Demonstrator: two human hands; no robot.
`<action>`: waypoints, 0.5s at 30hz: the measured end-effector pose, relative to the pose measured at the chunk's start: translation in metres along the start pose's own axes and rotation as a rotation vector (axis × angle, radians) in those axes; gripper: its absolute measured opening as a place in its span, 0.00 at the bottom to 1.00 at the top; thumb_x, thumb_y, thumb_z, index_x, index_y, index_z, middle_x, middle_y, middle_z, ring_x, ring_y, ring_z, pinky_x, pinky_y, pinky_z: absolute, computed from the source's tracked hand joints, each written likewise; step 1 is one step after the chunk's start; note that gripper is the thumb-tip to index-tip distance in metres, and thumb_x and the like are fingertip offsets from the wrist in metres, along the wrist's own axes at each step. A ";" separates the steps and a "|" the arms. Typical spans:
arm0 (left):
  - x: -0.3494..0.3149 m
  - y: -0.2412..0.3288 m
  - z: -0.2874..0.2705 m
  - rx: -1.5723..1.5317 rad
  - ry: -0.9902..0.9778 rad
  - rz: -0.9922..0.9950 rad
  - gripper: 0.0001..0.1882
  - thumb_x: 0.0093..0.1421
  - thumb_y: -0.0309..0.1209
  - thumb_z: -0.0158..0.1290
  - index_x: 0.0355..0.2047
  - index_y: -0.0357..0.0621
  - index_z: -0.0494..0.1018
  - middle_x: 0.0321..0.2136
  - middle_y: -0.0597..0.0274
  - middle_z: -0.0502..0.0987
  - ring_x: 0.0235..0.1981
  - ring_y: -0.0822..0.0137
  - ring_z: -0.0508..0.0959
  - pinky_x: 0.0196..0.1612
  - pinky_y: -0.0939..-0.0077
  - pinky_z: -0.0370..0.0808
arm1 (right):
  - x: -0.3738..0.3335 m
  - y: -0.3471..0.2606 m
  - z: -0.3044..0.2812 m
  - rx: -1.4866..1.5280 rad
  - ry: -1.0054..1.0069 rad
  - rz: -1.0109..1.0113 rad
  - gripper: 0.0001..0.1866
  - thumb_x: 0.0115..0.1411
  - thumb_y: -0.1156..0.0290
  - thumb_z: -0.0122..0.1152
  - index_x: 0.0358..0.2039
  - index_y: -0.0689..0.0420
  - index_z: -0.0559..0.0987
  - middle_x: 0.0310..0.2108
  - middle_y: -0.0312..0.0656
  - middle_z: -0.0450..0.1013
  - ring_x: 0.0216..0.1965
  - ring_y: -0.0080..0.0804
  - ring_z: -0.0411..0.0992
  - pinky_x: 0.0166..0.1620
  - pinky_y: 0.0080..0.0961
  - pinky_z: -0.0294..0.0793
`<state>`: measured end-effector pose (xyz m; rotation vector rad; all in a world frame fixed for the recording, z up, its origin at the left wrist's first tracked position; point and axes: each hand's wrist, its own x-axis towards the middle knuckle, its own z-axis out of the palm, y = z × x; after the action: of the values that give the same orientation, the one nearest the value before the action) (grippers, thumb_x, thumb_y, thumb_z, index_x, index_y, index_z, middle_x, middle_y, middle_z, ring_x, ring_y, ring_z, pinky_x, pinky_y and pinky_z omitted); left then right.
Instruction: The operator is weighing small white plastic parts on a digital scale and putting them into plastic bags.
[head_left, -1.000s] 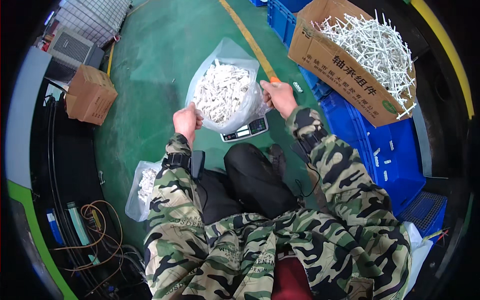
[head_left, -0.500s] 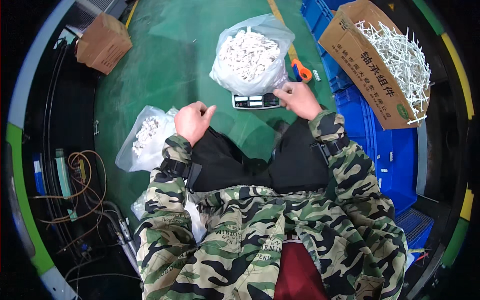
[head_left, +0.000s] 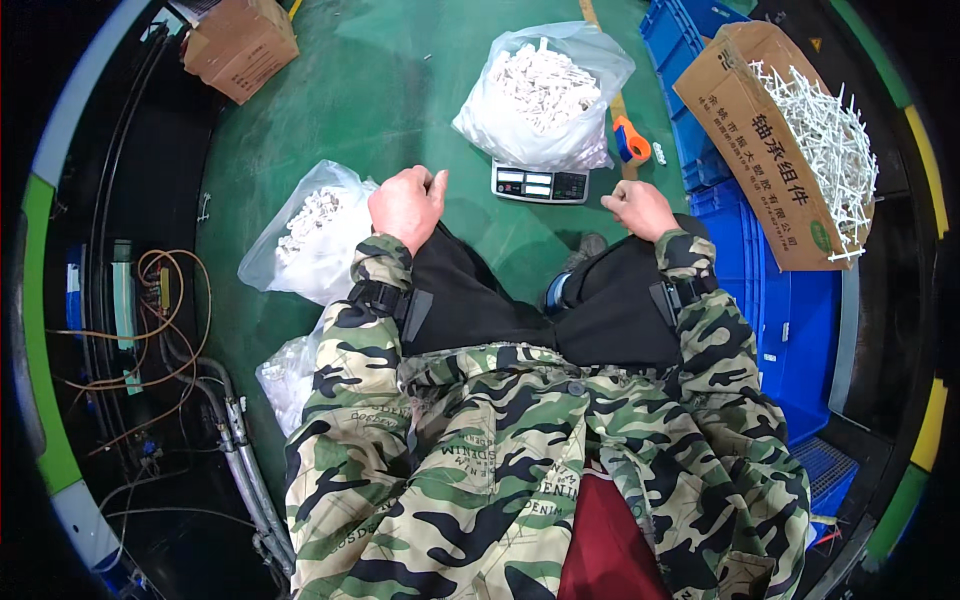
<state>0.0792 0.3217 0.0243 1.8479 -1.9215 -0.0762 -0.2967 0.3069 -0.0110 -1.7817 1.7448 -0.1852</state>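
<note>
My left hand (head_left: 408,208) is loosely curled above my left knee, its thumb sticking up and nothing showing in it. Beside it on the floor lies an open clear plastic bag (head_left: 262,248) holding small white plastic pieces (head_left: 312,226). My right hand (head_left: 642,210) hovers over my right knee with its fingers bent closed; I see nothing in them. Just left of that hand, apart from it, stands a digital scale (head_left: 540,184). A large open plastic bag (head_left: 480,118) rests on the scale, filled with white plastic pieces (head_left: 543,88).
An orange and blue tape dispenser (head_left: 630,142) lies right of the scale. A cardboard box (head_left: 745,150) of white plastic sticks (head_left: 815,135) sits on blue crates (head_left: 795,340). Another bag (head_left: 285,378) is by my left arm. Hoses (head_left: 185,330) and a carton (head_left: 240,50) are at left.
My right hand has drawn back from the scale's keypad toward my knee. The view has shifted, so the scale and bags appear farther right and higher. My left hand stays curled.
</note>
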 end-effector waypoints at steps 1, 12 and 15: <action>-0.001 0.000 -0.001 0.005 0.000 -0.003 0.19 0.60 0.47 0.59 0.21 0.45 0.78 0.20 0.55 0.78 0.25 0.49 0.79 0.29 0.55 0.74 | 0.002 -0.005 0.002 0.003 0.000 -0.020 0.20 0.59 0.54 0.61 0.27 0.61 0.80 0.23 0.45 0.78 0.31 0.45 0.78 0.39 0.40 0.74; -0.002 -0.010 -0.005 0.031 -0.073 -0.066 0.19 0.61 0.46 0.56 0.23 0.45 0.77 0.25 0.55 0.81 0.29 0.49 0.81 0.33 0.54 0.76 | 0.009 -0.010 0.008 -0.122 -0.058 -0.053 0.20 0.58 0.53 0.61 0.27 0.61 0.80 0.26 0.51 0.78 0.36 0.51 0.77 0.42 0.43 0.73; 0.001 -0.008 -0.004 0.025 -0.090 -0.081 0.19 0.61 0.46 0.56 0.23 0.45 0.77 0.25 0.55 0.81 0.29 0.49 0.81 0.34 0.55 0.76 | 0.007 -0.003 0.007 -0.127 -0.054 -0.040 0.20 0.58 0.54 0.61 0.26 0.62 0.80 0.26 0.51 0.78 0.36 0.50 0.77 0.42 0.43 0.73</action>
<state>0.0882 0.3215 0.0251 1.9697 -1.9149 -0.1644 -0.2901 0.3026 -0.0177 -1.8951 1.7173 -0.0432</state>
